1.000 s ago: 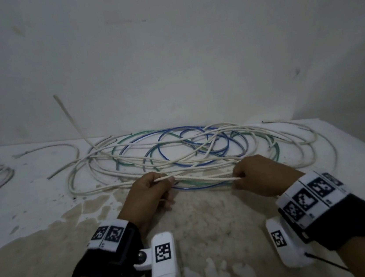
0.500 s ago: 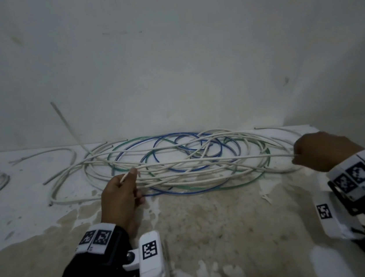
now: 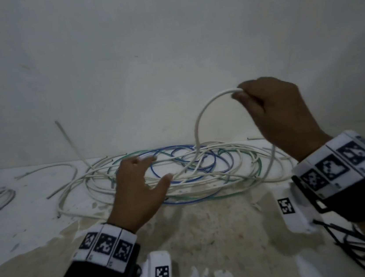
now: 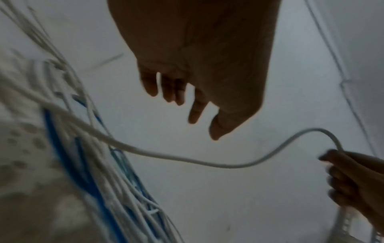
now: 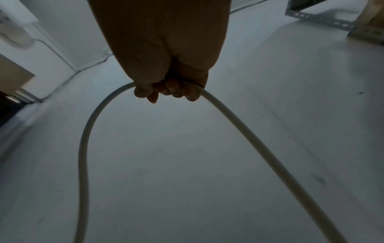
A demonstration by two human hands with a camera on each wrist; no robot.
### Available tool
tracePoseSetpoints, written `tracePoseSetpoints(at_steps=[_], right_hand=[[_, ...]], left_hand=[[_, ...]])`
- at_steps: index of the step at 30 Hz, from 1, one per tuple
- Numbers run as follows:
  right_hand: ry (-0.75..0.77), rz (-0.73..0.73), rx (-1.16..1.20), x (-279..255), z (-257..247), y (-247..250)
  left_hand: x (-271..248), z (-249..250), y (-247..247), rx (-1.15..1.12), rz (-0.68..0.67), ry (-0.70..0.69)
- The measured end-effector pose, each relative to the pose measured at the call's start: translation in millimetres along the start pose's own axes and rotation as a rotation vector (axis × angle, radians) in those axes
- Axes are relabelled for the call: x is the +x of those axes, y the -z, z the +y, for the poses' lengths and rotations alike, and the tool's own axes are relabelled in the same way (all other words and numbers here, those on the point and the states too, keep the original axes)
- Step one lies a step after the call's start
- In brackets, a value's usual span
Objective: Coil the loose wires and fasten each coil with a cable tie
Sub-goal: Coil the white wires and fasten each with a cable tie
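The right hand (image 3: 275, 113) pinches the white wire (image 3: 199, 117), which arcs toward seven o'clock into the tangle (image 3: 181, 173); the left hand (image 3: 139, 185) (fingers spread, holding nothing) hovers nearer there.

White wire (image 3: 200, 122) over blue (image 3: 179, 152), green (image 3: 258, 168) and white loops; black-and-white checked wristbands (image 3: 105, 244)

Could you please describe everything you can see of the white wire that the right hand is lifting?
The white wire is a smooth, round, plastic-looking cable. The right hand grips it with curled fingers, raised above the table. From the grip it arches in a loop, one side curving down into the tangled pile of white, blue and green wires, the other dropping behind the wrist. The open left hand hovers nearby without touching it. Its ends cannot be made out.
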State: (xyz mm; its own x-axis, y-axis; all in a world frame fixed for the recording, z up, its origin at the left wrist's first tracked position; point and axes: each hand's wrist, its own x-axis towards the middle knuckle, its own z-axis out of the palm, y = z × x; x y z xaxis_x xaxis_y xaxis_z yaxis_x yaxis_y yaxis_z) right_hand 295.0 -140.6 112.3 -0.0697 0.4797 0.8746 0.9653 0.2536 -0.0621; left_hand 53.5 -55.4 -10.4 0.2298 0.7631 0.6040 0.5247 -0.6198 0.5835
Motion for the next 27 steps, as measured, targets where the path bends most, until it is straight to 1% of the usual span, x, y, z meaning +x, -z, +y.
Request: tracePoseSetpoints(at_steps=[1,2,3,4,6,7,8,10,12,16,19,21,23,24,25,27], right_hand=[[0.016,-0.009,0.04,2.2,-10.2,-3.7],[0.026,-0.016,0.071,3.7,-19.5,-7.8],[0.029,-0.02,0.096,4.4,-27.6,-11.8],[0.022,-0.021,0.118,4.2,-33.5,-15.5],[-0.011,-0.02,0.147,2.7,-39.2,-20.0],[-0.043,-0.029,0.162,1.0,-39.1,-21.1],[-0.087,-0.053,0.182,-1.8,-37.0,-21.9],[-0.178,-0.175,0.217,-12.0,-29.6,-25.5],[-0.216,-0.292,0.22,-29.5,-23.4,-31.4],[-0.302,-0.417,0.245,-62.5,-21.1,-41.8],[-0.391,-0.522,0.259,-80.6,-13.7,-45.3],[-0.468,-0.57,0.312,-88.6,-6.8,-44.7],[-0.539,-0.567,0.341,-92.6,-1.8,-44.7],[-0.578,-0.537,0.344,-92.9,-0.8,-45.2],[-0.609,-0.489,0.346,-91.9,-1.1,-45.9],[-0.618,-0.378,0.381,-86.7,-5.9,-46.9]], left_hand=[[2.7,15.5,1.6,-0.105,-0.013,-0.068],[4.5,31.1,3.1,-0.244,-0.065,-0.072],[6.6,46.8,4.9,-0.4,-0.135,-0.041],[8.4,59.2,5.5,-0.552,-0.175,-0.017],[12.2,79.7,9.6,-0.781,-0.143,0.008],[13.8,85.2,12.1,-0.88,-0.11,0.055],[16.2,88.5,15.5,-0.99,-0.076,0.13],[23.3,88.5,24.4,-1.169,0.013,0.255],[31.1,81.5,34.0,-1.259,0.08,0.334],[46.0,56.9,58.3,-1.368,0.256,0.444],[55.0,36.3,77.8,-1.454,0.393,0.501],[57.5,24.5,88.7,-1.466,0.457,0.521],[57.8,16.5,92.4,-1.448,0.453,0.537],[56.7,15.0,90.6,-1.434,0.418,0.55],[54.4,15.2,86.5,-1.421,0.355,0.564],[46.9,19.3,73.3,-1.404,0.176,0.6]])
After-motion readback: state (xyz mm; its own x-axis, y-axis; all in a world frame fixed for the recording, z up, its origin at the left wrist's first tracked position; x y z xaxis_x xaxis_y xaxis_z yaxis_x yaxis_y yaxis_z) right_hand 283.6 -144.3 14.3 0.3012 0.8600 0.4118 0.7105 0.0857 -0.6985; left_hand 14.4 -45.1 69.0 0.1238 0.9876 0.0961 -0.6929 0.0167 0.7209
